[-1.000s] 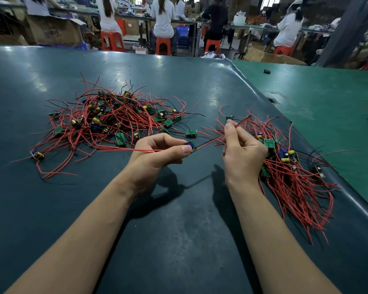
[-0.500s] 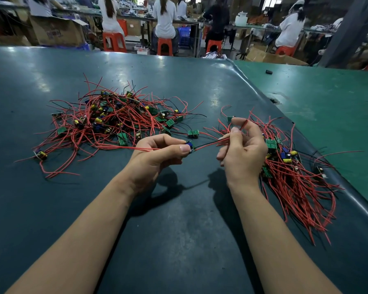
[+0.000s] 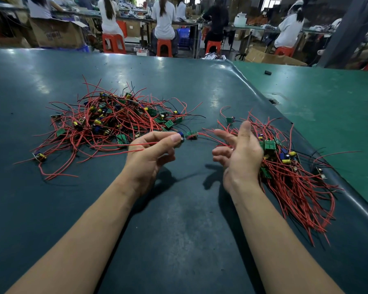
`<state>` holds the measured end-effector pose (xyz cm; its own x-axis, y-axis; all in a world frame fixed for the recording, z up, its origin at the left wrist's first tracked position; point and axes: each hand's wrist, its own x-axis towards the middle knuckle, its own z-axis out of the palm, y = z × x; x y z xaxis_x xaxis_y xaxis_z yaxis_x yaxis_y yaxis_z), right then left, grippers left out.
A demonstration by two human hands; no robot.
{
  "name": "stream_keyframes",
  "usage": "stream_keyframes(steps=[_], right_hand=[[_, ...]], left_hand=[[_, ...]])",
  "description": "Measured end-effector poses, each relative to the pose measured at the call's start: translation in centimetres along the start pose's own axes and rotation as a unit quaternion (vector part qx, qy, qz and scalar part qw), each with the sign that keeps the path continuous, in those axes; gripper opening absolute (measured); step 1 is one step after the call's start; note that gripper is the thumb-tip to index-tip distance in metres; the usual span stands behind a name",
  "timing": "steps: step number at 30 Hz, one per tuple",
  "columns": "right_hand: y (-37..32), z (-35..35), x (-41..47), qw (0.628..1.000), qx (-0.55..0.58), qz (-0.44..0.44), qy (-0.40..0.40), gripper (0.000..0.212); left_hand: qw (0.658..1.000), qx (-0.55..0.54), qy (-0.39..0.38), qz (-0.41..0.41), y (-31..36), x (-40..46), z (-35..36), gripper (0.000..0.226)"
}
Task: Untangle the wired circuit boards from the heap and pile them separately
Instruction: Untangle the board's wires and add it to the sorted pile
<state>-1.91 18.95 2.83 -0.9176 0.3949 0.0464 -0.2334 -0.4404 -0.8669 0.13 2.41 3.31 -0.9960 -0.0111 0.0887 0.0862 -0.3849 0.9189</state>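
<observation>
Red wires sprawl in two groups on the dark mat [image 3: 179, 240] — a tangled heap [image 3: 115, 122] at the left, a sorted pile [image 3: 293, 179] at the right, partly hidden behind the right hand [image 3: 240, 153]. Between them the left hand [image 3: 151, 153] pinches one circuit board [image 3: 182, 138] by thumb and forefinger, its red leads trailing back across the palm. Right-hand fingers are spread and loose, gripping nothing. Beyond the table, five seated people, four orange stools [image 3: 114, 43] and one open cardboard box [image 3: 57, 32], contents unclear.
</observation>
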Motion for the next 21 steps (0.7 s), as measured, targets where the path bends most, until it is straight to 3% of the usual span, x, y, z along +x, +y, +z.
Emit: stream_keyframes(steps=[3,5,7,11,17,21], right_hand=[[0.3,0.9,-1.2,0.987,-0.052,0.096,-0.122,0.05],[0.8,1.2,-2.0,0.971,-0.088,0.111,-0.194,0.04],[1.1,1.1,-2.3,0.968,-0.1,0.092,-0.212,0.022],[1.0,0.8,-1.8,0.98,-0.078,0.064,-0.173,0.021],[0.9,0.9,-1.0,0.997,-0.03,0.017,-0.065,0.008],[0.2,0.3,0.0,1.0,0.017,-0.005,0.021,0.021]], left_hand=[[0.997,-0.023,0.061,0.051,0.0,0.4,0.0,0.009],[0.997,0.005,0.047,0.063,-0.2,0.4,-0.1,0.011],[0.996,0.061,0.017,0.069,-0.4,0.0,0.0,0.013],[0.992,0.103,0.0,0.079,-0.7,-0.2,0.2,0.016],[0.995,0.068,-0.011,0.067,-0.5,0.0,-0.2,0.007],[0.997,0.036,-0.019,0.072,-0.2,0.2,-0.5,0.012]])
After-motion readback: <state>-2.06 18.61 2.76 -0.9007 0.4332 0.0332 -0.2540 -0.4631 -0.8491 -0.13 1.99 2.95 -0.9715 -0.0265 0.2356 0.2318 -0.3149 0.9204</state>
